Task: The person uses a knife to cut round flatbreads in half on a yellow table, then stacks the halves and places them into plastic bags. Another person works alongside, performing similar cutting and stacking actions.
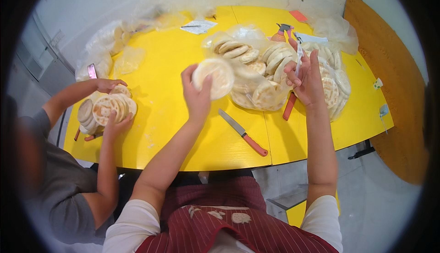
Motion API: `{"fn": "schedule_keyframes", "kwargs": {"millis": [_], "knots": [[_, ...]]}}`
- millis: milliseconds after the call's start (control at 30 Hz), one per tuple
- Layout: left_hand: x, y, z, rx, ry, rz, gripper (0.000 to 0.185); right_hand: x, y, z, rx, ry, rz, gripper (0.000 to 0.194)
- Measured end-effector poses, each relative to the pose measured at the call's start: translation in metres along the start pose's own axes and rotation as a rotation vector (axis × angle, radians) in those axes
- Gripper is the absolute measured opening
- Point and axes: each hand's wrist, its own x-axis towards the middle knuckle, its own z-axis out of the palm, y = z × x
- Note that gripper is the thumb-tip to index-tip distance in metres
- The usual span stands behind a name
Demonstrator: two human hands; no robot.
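Note:
My left hand [197,95] grips a round pale flatbread [217,78] with lightly browned marks, raised over the yellow table [161,81]. Out to the right, my right hand [306,78] is lifted with the palm showing, fingers partly spread. A thin whitish strip [299,59], apparently plastic, runs along its fingers; what it belongs to is unclear. Between and behind my hands lies a clear plastic bag [252,100] packed with several flatbreads [237,50]. Below it rests a knife [244,132] with a red handle. Another red handle [289,106] sticks out near my right wrist.
At left, a co-worker's hands [118,124] hold a stack of flatbreads [108,110], with red handles [92,137] close by. More bagged flatbreads [335,88] lie at right. A spray bottle [280,33], papers [198,26], a phone [91,71] and plastic bags [129,60] are further back.

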Motion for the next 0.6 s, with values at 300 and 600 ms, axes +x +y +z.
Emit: {"fn": "schedule_keyframes", "kwargs": {"millis": [300, 600], "knots": [[0.08, 0.006, 0.065, 1.121, -0.015, 0.615, 0.071, 0.001, -0.019, 0.02, 0.0, 0.132, -0.053, 0.062], [0.223, -0.027, -0.055, 0.915, -0.741, -0.253, 0.029, 0.076, -0.059, 0.03, -0.234, 0.278, 0.007, 0.039]]}}
